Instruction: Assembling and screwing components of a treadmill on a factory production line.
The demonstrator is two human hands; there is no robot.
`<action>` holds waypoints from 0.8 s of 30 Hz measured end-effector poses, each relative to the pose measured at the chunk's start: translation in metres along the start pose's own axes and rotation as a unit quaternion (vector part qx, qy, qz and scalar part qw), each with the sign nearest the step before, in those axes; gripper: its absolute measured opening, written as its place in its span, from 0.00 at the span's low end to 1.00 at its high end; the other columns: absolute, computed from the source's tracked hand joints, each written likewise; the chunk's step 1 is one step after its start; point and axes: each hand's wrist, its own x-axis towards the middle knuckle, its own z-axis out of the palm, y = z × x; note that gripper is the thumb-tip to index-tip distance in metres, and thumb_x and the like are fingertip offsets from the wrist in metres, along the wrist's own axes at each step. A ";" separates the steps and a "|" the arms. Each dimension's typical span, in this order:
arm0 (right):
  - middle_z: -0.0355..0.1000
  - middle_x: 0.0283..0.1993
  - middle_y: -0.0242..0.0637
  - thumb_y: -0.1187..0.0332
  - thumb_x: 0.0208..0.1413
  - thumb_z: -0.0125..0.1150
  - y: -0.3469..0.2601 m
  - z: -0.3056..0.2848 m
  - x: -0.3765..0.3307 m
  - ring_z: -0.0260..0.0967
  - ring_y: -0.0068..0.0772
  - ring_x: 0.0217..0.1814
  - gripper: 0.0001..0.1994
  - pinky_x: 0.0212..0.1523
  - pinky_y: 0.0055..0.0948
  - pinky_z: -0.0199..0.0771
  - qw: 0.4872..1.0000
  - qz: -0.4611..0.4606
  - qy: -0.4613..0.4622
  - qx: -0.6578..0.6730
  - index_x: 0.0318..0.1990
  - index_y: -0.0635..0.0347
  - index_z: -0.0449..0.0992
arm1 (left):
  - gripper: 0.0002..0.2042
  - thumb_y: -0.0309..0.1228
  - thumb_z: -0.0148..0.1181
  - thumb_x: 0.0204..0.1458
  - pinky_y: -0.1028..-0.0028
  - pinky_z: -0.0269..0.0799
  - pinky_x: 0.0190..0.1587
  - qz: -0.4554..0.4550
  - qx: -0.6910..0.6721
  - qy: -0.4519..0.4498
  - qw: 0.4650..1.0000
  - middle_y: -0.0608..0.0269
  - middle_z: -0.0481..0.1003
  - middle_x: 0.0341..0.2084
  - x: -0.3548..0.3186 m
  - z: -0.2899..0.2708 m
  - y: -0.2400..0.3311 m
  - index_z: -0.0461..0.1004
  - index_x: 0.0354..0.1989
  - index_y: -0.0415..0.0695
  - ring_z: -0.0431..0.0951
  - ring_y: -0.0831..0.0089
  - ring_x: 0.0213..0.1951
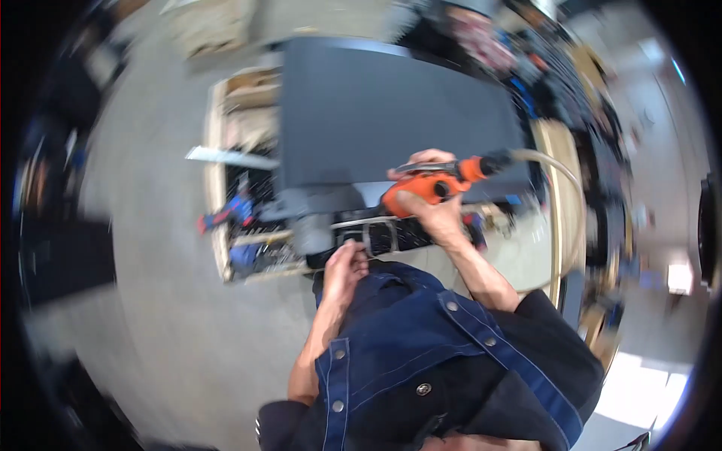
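Note:
My right hand (441, 218) is wrapped around an orange power tool (416, 192) with a black end piece and a pale hose. The tool is above the front edge of a large dark grey flat panel (391, 113). Close to my body, my left hand (347, 263) has its fingers curled together in front of a dark box with light metal frames (382, 234). Whatever those fingers pinch, if anything, is too small and blurred to tell. The whole picture is smeared by motion.
Under the panel is a wooden-edged workbench (216, 180) with compartments. On its left lie a red and blue cordless tool (229, 213) and a light metal strip (233, 158) jutting past the edge. The hose (575, 180) loops down at right, by a wooden beam (556, 225).

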 end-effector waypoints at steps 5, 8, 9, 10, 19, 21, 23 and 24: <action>0.70 0.34 0.26 0.71 0.44 0.76 0.036 -0.147 -0.075 0.68 0.20 0.37 0.20 0.41 0.28 0.73 0.945 0.134 0.274 -0.118 0.41 0.56 0.70 | 0.16 0.43 0.55 0.66 0.77 0.70 0.31 -0.070 0.041 -0.001 0.997 0.68 0.74 0.27 0.041 0.024 -0.032 0.76 0.46 0.41 0.74 0.77 0.29; 0.71 0.34 0.27 0.68 0.47 0.75 0.065 -0.266 -0.143 0.70 0.22 0.35 0.17 0.38 0.28 0.74 0.862 0.113 0.491 -0.066 0.40 0.57 0.72 | 0.15 0.42 0.56 0.66 0.78 0.70 0.31 -0.093 0.095 -0.006 0.991 0.70 0.75 0.27 0.075 0.068 -0.058 0.76 0.46 0.43 0.74 0.78 0.29; 0.72 0.30 0.29 0.67 0.51 0.73 0.061 -0.304 -0.162 0.73 0.25 0.31 0.14 0.34 0.29 0.76 0.838 0.110 0.534 -0.024 0.39 0.57 0.72 | 0.16 0.44 0.58 0.65 0.77 0.71 0.31 -0.090 0.115 0.008 0.989 0.70 0.75 0.28 0.085 0.084 -0.068 0.76 0.49 0.43 0.74 0.78 0.28; 0.71 0.27 0.30 0.65 0.54 0.71 0.052 -0.332 -0.173 0.73 0.26 0.28 0.13 0.32 0.30 0.76 0.800 0.092 0.592 -0.004 0.37 0.58 0.71 | 0.23 0.48 0.59 0.63 0.76 0.72 0.33 -0.079 0.154 0.009 0.985 0.67 0.76 0.34 0.095 0.093 -0.075 0.72 0.56 0.42 0.75 0.78 0.31; 0.76 0.36 0.30 0.68 0.46 0.78 0.106 -0.631 -0.185 0.73 0.23 0.38 0.18 0.43 0.26 0.75 0.763 0.104 0.605 -0.201 0.41 0.62 0.75 | 0.35 0.68 0.56 0.53 0.74 0.68 0.36 0.141 0.168 0.183 0.958 0.68 0.74 0.39 0.169 0.222 -0.155 0.70 0.57 0.52 0.72 0.74 0.36; 0.77 0.38 0.30 0.71 0.44 0.77 0.142 -0.685 -0.174 0.74 0.23 0.39 0.17 0.45 0.27 0.76 0.808 0.172 0.530 -0.191 0.41 0.62 0.77 | 0.34 0.67 0.58 0.53 0.74 0.68 0.37 0.202 0.138 0.222 0.944 0.69 0.73 0.42 0.187 0.236 -0.167 0.70 0.57 0.52 0.72 0.75 0.38; 0.77 0.39 0.32 0.74 0.41 0.76 0.202 -0.727 -0.158 0.75 0.26 0.41 0.18 0.45 0.29 0.76 0.844 0.186 0.471 -0.176 0.42 0.61 0.78 | 0.35 0.66 0.57 0.55 0.73 0.66 0.40 0.203 0.126 0.249 0.938 0.69 0.73 0.45 0.193 0.237 -0.166 0.68 0.60 0.50 0.71 0.74 0.41; 0.77 0.40 0.33 0.76 0.39 0.74 0.230 -0.741 -0.152 0.75 0.29 0.42 0.19 0.45 0.31 0.76 0.859 0.178 0.444 -0.184 0.43 0.60 0.78 | 0.35 0.66 0.57 0.55 0.73 0.66 0.40 0.212 0.133 0.254 0.934 0.69 0.73 0.45 0.192 0.229 -0.163 0.68 0.60 0.50 0.71 0.74 0.41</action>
